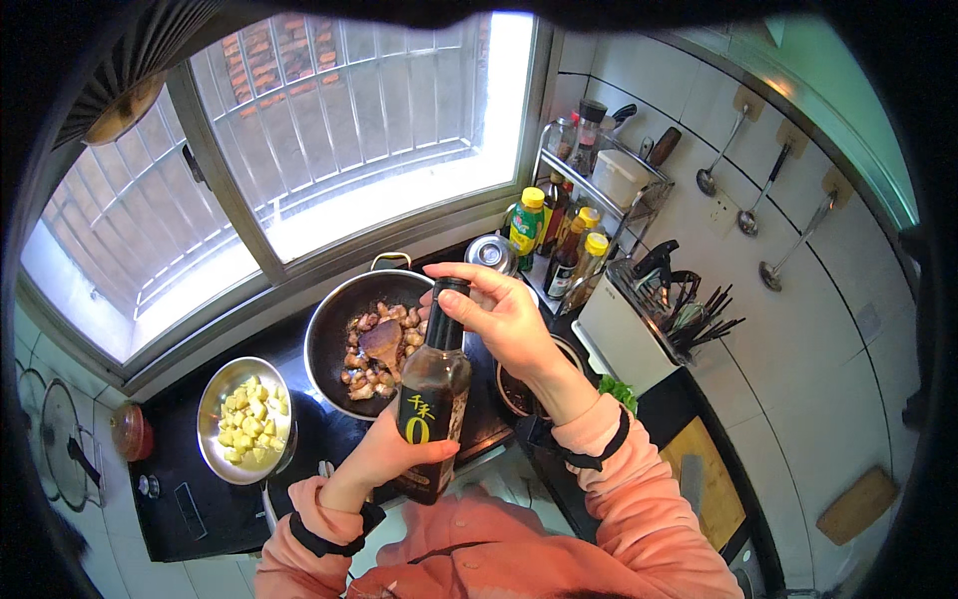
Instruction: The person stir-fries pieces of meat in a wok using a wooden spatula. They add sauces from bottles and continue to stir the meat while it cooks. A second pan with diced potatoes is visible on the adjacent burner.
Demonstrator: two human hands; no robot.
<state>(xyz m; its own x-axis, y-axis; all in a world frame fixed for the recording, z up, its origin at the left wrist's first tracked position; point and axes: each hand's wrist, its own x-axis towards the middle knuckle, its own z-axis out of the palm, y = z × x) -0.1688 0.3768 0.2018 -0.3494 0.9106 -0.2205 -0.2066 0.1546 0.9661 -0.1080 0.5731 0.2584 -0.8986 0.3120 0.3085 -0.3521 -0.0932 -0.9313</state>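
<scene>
My left hand [389,449] grips the lower body of a dark glass sauce bottle [435,419], which stands nearly upright in front of me. My right hand [498,314] has its thumb and fingers around the bottle's black cap at the top. Whether the cap is loose, I cannot tell. Behind the bottle is a dark wok [326,352] with browned meat pieces [363,378] and a wooden spatula [382,342] lying among them. A steel pan [206,419] holding pale yellow cubes [251,423] sits to the left of the wok.
Sauce bottles [527,224] stand under a metal rack [644,196] at the back right. A utensil holder [621,329], a cutting board [703,479] with a knife [691,479], and a round dark pot [516,393] are on the right. A barred window runs behind the stove.
</scene>
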